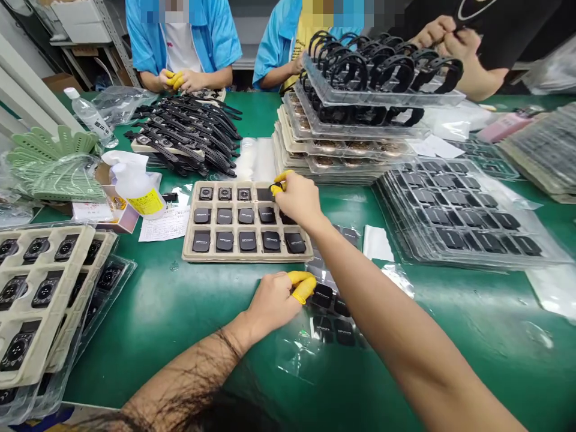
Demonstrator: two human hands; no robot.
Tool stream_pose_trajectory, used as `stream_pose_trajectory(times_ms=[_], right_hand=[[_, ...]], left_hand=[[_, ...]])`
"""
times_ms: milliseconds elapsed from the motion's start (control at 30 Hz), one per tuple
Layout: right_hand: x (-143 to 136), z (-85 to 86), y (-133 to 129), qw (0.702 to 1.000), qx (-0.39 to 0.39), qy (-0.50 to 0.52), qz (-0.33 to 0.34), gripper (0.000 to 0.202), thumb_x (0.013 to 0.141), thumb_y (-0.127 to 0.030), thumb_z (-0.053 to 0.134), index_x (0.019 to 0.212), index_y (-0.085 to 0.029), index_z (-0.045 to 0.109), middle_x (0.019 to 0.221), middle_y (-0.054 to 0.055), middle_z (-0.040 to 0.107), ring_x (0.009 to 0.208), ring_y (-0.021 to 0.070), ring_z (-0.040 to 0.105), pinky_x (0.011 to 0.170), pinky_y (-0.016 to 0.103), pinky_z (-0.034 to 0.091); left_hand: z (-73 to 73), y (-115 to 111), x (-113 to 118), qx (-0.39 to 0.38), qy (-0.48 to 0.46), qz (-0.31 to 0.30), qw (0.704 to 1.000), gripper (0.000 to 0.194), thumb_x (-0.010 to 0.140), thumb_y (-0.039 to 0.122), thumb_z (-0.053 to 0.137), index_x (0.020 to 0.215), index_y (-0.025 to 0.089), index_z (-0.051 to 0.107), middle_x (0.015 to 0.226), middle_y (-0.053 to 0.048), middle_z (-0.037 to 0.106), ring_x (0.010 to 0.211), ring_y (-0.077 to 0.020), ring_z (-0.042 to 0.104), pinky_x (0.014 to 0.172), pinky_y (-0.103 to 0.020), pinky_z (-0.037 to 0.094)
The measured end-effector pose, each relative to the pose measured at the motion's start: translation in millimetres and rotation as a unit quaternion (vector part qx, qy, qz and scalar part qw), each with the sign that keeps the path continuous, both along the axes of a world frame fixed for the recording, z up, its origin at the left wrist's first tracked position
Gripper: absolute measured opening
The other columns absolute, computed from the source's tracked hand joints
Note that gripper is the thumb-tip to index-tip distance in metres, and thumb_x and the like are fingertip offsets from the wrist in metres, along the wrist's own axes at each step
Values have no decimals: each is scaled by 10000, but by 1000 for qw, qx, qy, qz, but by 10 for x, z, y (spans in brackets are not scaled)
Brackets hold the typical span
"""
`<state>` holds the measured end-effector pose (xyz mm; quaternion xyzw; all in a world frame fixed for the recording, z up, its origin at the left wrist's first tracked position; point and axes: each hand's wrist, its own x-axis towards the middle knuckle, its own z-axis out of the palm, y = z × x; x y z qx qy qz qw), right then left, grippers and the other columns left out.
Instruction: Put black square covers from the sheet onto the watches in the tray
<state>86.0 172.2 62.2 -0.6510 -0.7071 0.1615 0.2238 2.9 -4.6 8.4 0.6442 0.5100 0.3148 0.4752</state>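
My left hand (276, 300), with yellow finger cots, is closed at the edge of a clear sheet of black square stickers (322, 295) lying on the table. My right hand (297, 199) reaches over the upper right of a beige moulded tray (247, 258). Its yellow-tipped fingers pinch a small dark piece (275, 188), largely covered by them. Watch cases (225, 194) with bare faces sit in the tray's back row. Compartments in the two nearer rows show black squares with pale lettering (247, 241). My right hand and forearm hide part of the tray and sheet.
Stacked trays of watch cases (33, 300) stand at left. Behind are black watch straps (189, 132), a spray bottle (139, 186), and a tall stack of clear trays (324, 129). More trays (468, 240) lie at right. Co-workers (184, 54) sit opposite.
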Motion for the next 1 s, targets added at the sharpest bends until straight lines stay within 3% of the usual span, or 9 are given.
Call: stream_pose_trajectory(times_ms=[67,133,233,333,533,733,867,1000], right_hand=[[275,12,-333,981,-27,188,24,253,873,-278,644,1110,-193,668,1015,85,727,931,262,685,826,419,563],[570,-41,-788,934,-95,341,46,285,826,-394,723,1045,-215,687,980,64,727,845,237,690,728,388,592],[898,-222,-1446,895,-199,398,23,330,756,-484,795,942,-228,703,877,61,740,786,241,703,716,392,597],[1012,-408,-1784,878,-217,427,-1,311,758,-487,795,917,-244,684,897,59,744,831,245,718,735,383,604],[970,-492,-1806,873,-211,439,-4,407,833,-433,725,1194,-268,638,1024,63,722,862,223,735,689,346,628],[1001,-525,-1857,901,-153,405,-8,207,826,-416,737,959,-258,720,1048,80,645,797,225,722,685,370,650],[939,-563,-1889,904,-129,407,-1,185,850,-422,714,924,-253,704,1065,78,625,778,207,704,691,379,643],[882,-562,-1908,926,-87,366,14,158,896,-385,655,904,-231,686,1115,85,596,842,192,676,737,372,614]], left_hand=[[-3,13,5,-17,-15,9,1000,313,917,364,612,1159,230,756,944,-42,808,863,-224,749,826,-335,588],[-5,29,4,-35,-41,15,998,376,863,377,698,1209,234,726,972,-27,809,895,-219,755,870,-333,593],[-17,43,1,-31,-56,3,998,510,749,339,824,1237,247,706,1049,-24,801,967,-228,750,921,-335,590],[-36,33,13,-10,-13,2,1000,690,664,315,890,1311,222,670,1068,-55,794,972,-252,747,946,-377,590],[-16,-8,62,-3,23,16,1000,647,673,279,880,1281,246,660,1010,-30,799,948,-240,751,917,-368,595],[-16,-30,68,-27,39,33,998,721,663,290,870,1315,250,565,945,11,793,900,-205,748,862,-328,591],[-33,-26,63,16,44,13,999,574,700,235,832,1244,237,647,980,1,787,896,-188,738,880,-313,583],[-53,-11,60,50,31,13,998,504,711,198,818,1203,212,706,1061,-26,784,901,-186,725,893,-311,583]])
